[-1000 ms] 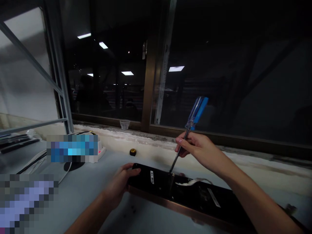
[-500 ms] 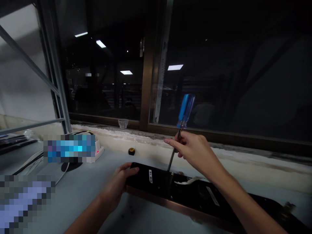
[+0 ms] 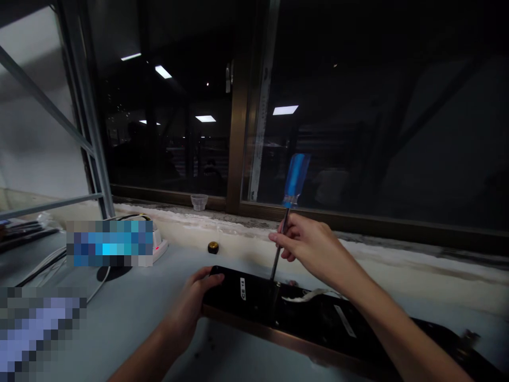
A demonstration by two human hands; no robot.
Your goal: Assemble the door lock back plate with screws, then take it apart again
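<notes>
A screwdriver [image 3: 296, 180] with a translucent blue handle stands nearly upright, leaning slightly right. My right hand [image 3: 308, 239] pinches its metal shaft below the handle. The tip meets the far edge of a long black panel [image 3: 254, 297] with copper-coloured sides, close to a small brass-coloured fitting. My left hand [image 3: 199, 300] grips the panel's left end, thumb on top and fingers over the far side. White labels [image 3: 243, 289] and a strip of whitish material [image 3: 304, 297] lie on the panel. My right forearm hides part of its right half.
A small black-and-gold round object [image 3: 213, 247] sits behind the panel. On the window ledge stands a clear plastic cup [image 3: 199, 201]. Cables and a white power strip [image 3: 161, 249] lie at the left, near a grey metal frame [image 3: 101, 180]. Small dark bits lie in front of the panel.
The screwdriver handle has turned and tilts a little less, while its tip stays at about the same place on the panel. The whole view has shifted slightly. Both hands keep their hold.
</notes>
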